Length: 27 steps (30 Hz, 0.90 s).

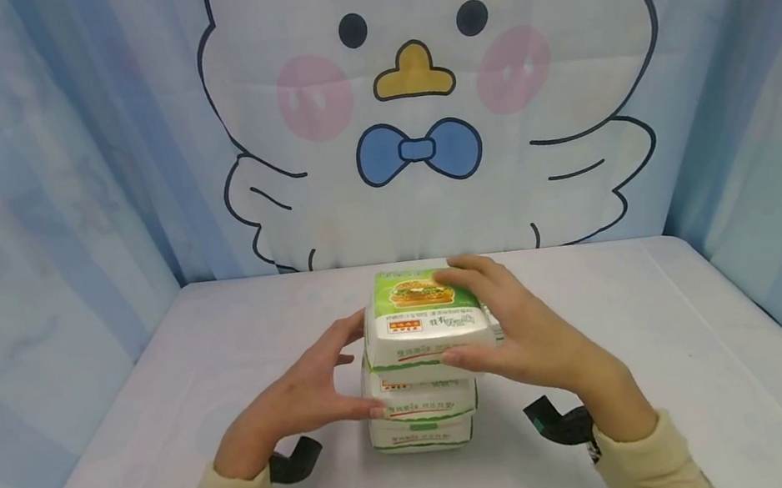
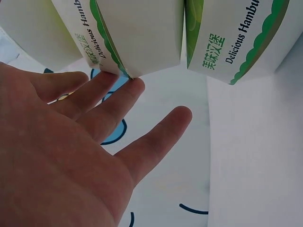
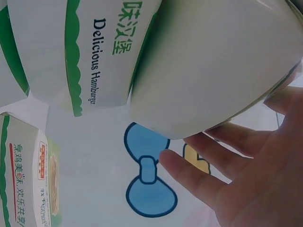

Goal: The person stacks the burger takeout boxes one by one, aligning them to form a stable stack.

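Note:
A stack of three white-and-green hamburger boxes stands at mid-table: the bottom box (image 1: 420,436), the middle box (image 1: 425,401) and the top box (image 1: 429,333), which sits shifted toward the right. My right hand (image 1: 529,333) grips the top box, thumb on its front face and fingers over its right side and lid. Beside the stack on the left is my left hand (image 1: 299,393), its thumb at the middle box's front corner. In the left wrist view its fingers (image 2: 135,90) are extended, tips right at a box edge.
Part of another hamburger box (image 1: 495,325) shows behind the stack, partly hidden by my right hand. The white table (image 1: 678,336) ends at a curtain backdrop (image 1: 580,190) with a printed cartoon bird. Blue curtains (image 1: 20,249) stand along both sides.

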Motion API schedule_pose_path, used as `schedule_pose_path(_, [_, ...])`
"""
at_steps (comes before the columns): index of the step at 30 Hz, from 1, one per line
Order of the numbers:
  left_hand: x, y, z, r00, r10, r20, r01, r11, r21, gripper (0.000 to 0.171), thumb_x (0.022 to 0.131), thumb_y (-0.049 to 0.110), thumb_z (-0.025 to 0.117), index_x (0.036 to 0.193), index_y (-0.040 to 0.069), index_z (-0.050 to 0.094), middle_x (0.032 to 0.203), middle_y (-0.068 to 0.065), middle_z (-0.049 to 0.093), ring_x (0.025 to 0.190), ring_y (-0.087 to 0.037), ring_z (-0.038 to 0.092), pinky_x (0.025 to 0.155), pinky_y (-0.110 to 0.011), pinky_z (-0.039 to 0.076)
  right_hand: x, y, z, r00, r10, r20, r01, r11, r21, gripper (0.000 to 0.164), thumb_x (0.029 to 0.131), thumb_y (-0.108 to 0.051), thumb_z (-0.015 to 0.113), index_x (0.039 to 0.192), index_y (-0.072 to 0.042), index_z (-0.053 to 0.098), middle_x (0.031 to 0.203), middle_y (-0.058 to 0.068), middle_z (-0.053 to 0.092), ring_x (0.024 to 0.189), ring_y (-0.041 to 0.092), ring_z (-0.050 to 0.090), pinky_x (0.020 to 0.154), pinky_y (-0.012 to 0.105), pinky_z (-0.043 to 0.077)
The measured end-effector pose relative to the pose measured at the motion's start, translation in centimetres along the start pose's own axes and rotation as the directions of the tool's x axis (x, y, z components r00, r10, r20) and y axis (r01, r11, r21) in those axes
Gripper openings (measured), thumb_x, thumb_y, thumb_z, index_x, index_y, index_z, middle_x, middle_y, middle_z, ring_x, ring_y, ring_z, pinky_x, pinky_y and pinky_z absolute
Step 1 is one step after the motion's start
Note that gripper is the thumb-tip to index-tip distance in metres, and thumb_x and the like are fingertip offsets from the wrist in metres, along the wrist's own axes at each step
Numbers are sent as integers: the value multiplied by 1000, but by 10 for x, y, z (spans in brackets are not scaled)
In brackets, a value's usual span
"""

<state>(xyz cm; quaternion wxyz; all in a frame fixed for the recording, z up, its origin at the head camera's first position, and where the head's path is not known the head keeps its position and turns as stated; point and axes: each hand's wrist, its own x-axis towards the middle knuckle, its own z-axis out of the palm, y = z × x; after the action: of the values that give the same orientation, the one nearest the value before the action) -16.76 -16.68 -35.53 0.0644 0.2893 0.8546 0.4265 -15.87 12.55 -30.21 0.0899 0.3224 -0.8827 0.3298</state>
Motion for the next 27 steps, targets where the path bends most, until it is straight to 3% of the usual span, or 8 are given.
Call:
schedule_pose_path(9, [0, -1, -1, 1000, -22, 2, 22, 1000, -7, 110, 71, 43, 88, 156, 31, 19, 155, 9, 34, 144, -17, 35, 113, -51, 41, 0, -7, 7, 999, 13, 34, -10, 998, -69, 88, 78, -57, 77, 151, -33, 33, 162, 2, 17, 135, 27, 39, 100, 51, 50])
schedule_pose_path(19, [0, -4, -1, 1000, -12, 18, 14, 997, -72, 110, 71, 39, 89, 155, 36, 19, 154, 11, 35, 143, -16, 35, 112, -56, 40, -4, -6, 3, 999, -29, 18, 30, 996, -82, 80, 83, -50, 75, 150, -32, 35, 161, 1, 21, 138, 28, 37, 103, 57, 47])
schedule_pose_path(27, [1, -4, -1, 1000, -4, 24, 6, 997, -83, 109, 70, 38, 90, 154, 39, 20, 152, 13, 35, 142, -15, 35, 112, -55, 40, -4, -5, 1, 998, -53, 15, 54, 995, -79, 76, 84, -47, 73, 150, -31, 37, 160, 0, 25, 138, 27, 39, 103, 56, 48])
